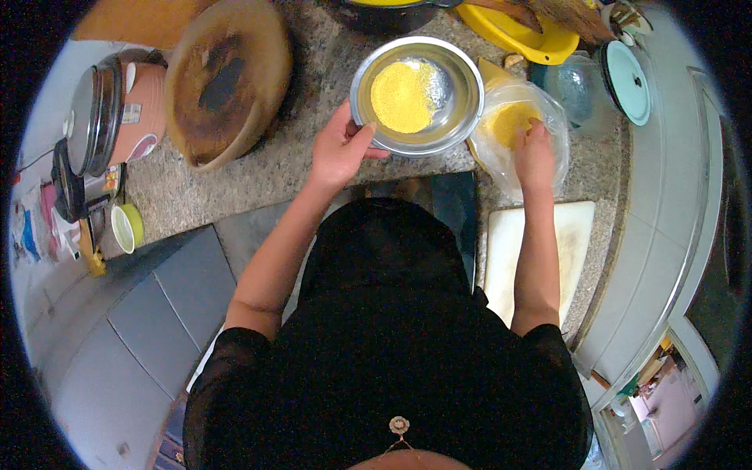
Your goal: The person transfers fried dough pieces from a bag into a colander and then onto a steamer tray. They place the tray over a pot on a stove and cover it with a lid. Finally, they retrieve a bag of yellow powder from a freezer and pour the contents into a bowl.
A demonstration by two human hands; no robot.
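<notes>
A round stainless-steel bowl [462,94] stands near the counter's front edge, with fine yellow grain [403,98], like millet, heaped in its left part. My left hand [342,149] grips the bowl's lower left rim, thumb on the rim and fingers underneath. Right of the bowl, a clear plastic bag [554,129] lies open with more yellow grain [507,121] inside. Over the bag's mouth, my right hand [536,157] has its fingers bent together at the grain. Whatever is between those fingertips is hidden.
A large brown wooden basin [270,86] leans at the left, beside a pink rice cooker [145,110] and a small green bowl [128,227]. A white cutting board [576,243] lies under my right forearm. Behind the bag are a yellow colander [501,35] and a turquoise lid [627,82].
</notes>
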